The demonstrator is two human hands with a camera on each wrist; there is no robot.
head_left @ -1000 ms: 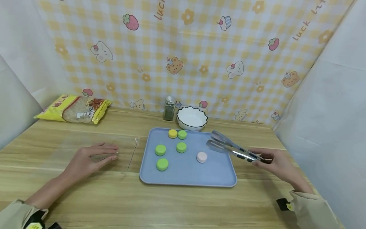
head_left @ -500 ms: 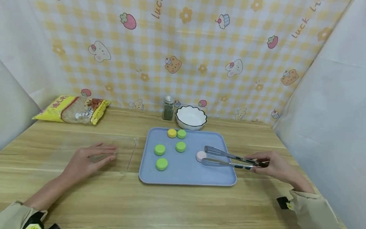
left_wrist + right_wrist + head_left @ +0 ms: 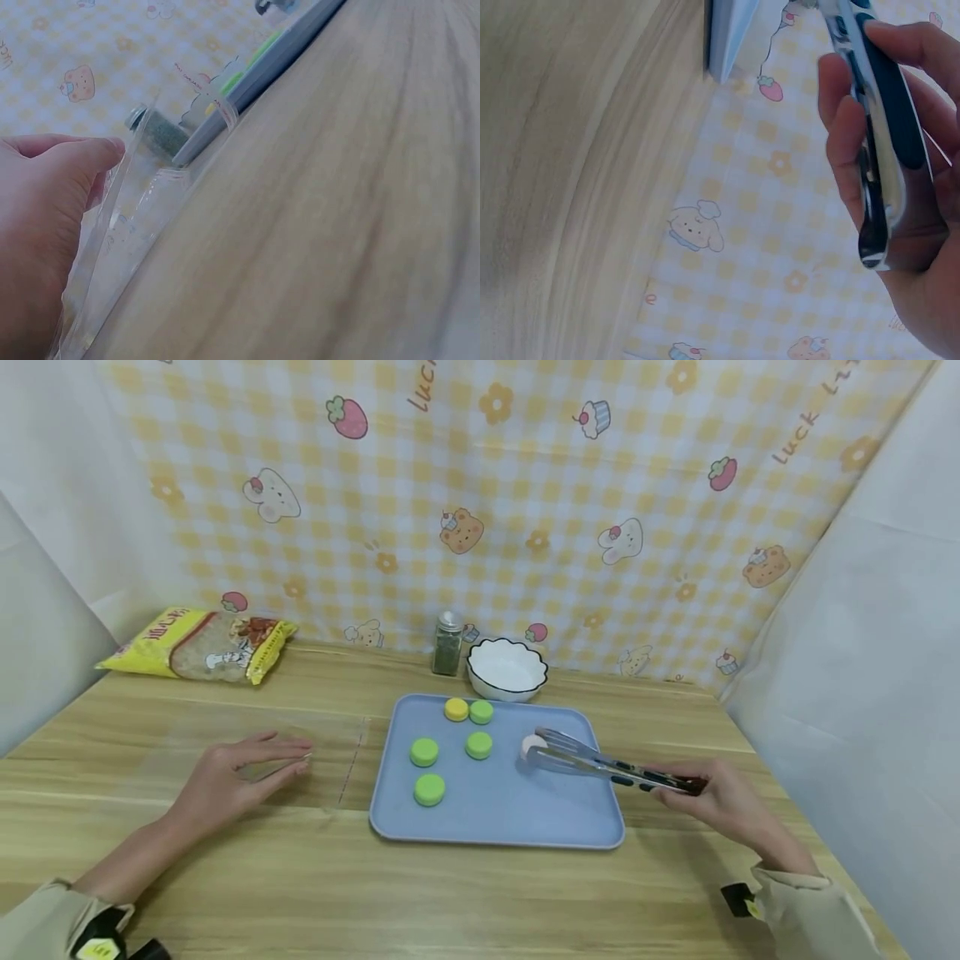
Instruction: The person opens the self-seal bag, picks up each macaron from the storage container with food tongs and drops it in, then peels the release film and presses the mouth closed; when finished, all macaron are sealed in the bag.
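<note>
remotely, i see the right hand (image 3: 716,797), its fingers curled round the metal tongs (image 3: 892,135), whose blades reach over the blue tray (image 3: 495,818) to the pale pink disc (image 3: 531,744), partly hiding it; i can't tell if they grip it. the left hand (image 3: 231,778) pinches the clear plastic bag (image 3: 120,225) between thumb and fingers, left of the tray. four green discs (image 3: 430,790) and a yellow disc (image 3: 456,710) lie on the tray, farther left than the pink one.
</note>
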